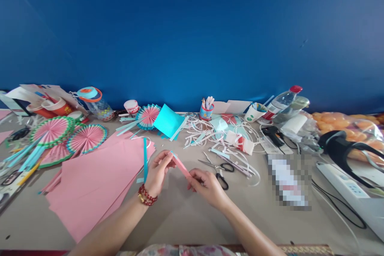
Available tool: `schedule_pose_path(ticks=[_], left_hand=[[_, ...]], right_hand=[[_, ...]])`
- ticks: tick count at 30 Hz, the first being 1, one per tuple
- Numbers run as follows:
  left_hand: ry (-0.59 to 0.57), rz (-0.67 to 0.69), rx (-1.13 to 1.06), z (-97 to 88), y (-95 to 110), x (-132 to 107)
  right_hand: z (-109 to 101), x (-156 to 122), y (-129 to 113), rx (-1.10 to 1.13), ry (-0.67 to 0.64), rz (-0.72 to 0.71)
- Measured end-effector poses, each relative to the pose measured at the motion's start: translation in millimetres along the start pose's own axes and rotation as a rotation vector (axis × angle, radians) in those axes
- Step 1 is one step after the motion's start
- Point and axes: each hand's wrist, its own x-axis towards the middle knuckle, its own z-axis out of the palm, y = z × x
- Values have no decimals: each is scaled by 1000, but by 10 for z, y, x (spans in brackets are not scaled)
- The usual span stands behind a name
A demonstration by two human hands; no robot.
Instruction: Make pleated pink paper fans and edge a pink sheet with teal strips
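Note:
Between my hands stretches a narrow folded pink paper strip (181,167) with a bit of blue at its far end. My left hand (160,170), with a red beaded bracelet (146,196) on the wrist, pinches that far end. The near end is pinched by my right hand (205,184). Black-handled scissors (220,168) lie on the table just past my right hand, blades apart. A blue paper strip (145,160) rests beside my left hand, on the edge of large pink paper sheets (99,176).
Finished pleated paper fans (87,138) lie at the left, another fan (148,117) near a blue sheet (168,121). White paper scraps (198,130) spread behind the scissors. A pen cup (206,111), a bottle (280,104) and a power strip (345,180) stand farther right.

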Motion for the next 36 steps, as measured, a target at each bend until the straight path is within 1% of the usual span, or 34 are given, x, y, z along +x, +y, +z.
schedule_pose_path(ticks=[4,6,8,9,13,14,18,21,22,24,26,28,32,34,36], left_hand=[[79,17,-37,-58,-83,102],[97,4,-71,-65,-101,125],[87,1,-85,-47,-102,112],[58,-4,-82,-31,-99,93],[-160,-98,-20,36,-93,-5],[-190,-113,-13,45,-94,-21],[-210,-93,-10,47,-104,-37],[-239,-85,145,26,-141,-29],[-232,-70,198,16,-158,-25],[-181,-34,248,-9,-190,-11],[-120,-12,236,-35,-210,11],[-87,-9,207,-55,-216,33],[-103,-43,152,-63,-219,50],[-99,-44,126,-57,-223,47],[-83,-32,111,-53,-222,44]], right_hand=[[39,63,107,75,-8,-6],[66,75,154,92,10,-12],[98,69,194,109,45,-17],[116,62,210,117,64,-17],[171,37,241,148,123,-34],[176,36,243,152,134,-42],[164,50,250,146,168,-73],[148,63,262,136,162,-68],[146,67,267,135,155,-63],[149,74,275,133,134,-52],[156,81,282,127,115,-38],[163,87,290,89,119,-27],[157,94,314,-69,194,-44],[149,96,331,-87,194,-47],[147,98,346,-56,177,-49]])
